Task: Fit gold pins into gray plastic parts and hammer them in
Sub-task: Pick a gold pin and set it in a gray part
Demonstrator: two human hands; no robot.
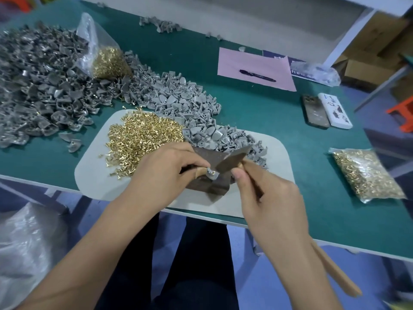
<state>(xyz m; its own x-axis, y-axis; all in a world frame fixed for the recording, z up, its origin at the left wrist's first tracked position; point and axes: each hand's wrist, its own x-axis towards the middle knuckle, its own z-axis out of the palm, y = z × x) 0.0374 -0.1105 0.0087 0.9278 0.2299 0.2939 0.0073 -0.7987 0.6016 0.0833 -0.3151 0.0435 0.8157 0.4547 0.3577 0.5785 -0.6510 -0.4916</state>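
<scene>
Left hand (165, 168) pinching gray part (211, 173), right hand (266, 193) gripping hammer (225, 163), gold pins (143, 137) at 10 o'clock, green tabletop (268, 113), pen (257, 75) at 1 o'clock.

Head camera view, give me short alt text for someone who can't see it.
A left hand pinches a small gray plastic part on a dark block while the right hand grips a wooden-handled hammer over it. Behind lie a loose pile of gold pins and heaps of gray parts on a green table.
</scene>
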